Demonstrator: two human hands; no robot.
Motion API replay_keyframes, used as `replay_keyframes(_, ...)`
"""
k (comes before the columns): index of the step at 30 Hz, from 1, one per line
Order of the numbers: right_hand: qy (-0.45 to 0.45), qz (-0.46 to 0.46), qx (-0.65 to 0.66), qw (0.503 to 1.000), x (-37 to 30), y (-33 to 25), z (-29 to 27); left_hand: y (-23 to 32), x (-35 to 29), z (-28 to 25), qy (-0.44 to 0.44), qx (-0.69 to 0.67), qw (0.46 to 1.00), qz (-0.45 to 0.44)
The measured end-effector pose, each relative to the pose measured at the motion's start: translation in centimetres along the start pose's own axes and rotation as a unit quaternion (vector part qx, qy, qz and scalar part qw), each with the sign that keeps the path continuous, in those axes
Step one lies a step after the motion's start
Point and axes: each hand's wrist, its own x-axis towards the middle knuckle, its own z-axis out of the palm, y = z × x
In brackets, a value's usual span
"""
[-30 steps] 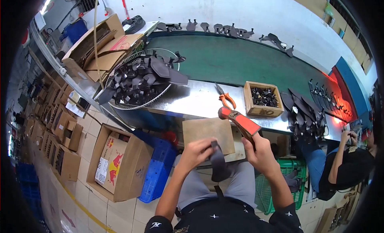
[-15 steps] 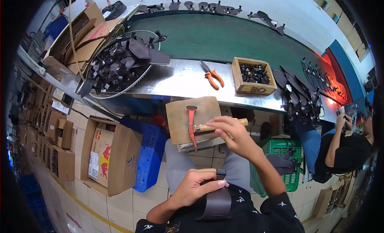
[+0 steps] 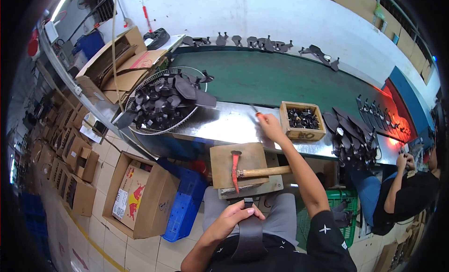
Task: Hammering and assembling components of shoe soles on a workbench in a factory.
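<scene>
My left hand (image 3: 234,218) is closed around a dark brown, curved flat piece (image 3: 251,237) with a small black block (image 3: 248,203) at its upper end, held close to my lap. My right hand (image 3: 271,127) reaches out to the metal bench and is closed on the pliers (image 3: 257,114); only a bit of orange handle and the dark jaws show beyond my fingers. Between my hands a hammer with a red head (image 3: 235,171) and wooden handle (image 3: 264,172) lies on a brown board (image 3: 220,164) atop a block.
A wire basket (image 3: 170,131) heaped with dark pieces stands left on the metal bench (image 3: 210,129). Right of my hand sits a wooden box (image 3: 304,133) of small black parts. Beyond runs a green belt (image 3: 262,78). A co-worker (image 3: 407,197) sits at right; crates and cartons stand below.
My right hand has let go of the hammer handle and moved forward to the pliers. The view has tilted up. My left hand still holds the dark brown piece, now more upright.
</scene>
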Motion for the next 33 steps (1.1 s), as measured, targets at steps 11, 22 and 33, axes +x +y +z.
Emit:
replay_keyframes(11, -0.362, -0.055, 0.236, 0.900, -20.1, -11.9, -13.1, 0.9, 1.5, 0.5, -0.030, 0.051, 0.998, -0.005)
replay_keyframes(22, -0.435, -0.078, -0.072, 0.894, -22.3, -16.2, -19.5, 0.5, 2.4, 2.7, -0.056, 0.056, 0.996, -0.033)
replay_keyframes(33, -0.416, -0.079, -0.077, 0.903, -23.0, -16.5, -18.8, -0.3, 2.1, 2.8, -0.059, -0.012, 0.997, -0.048)
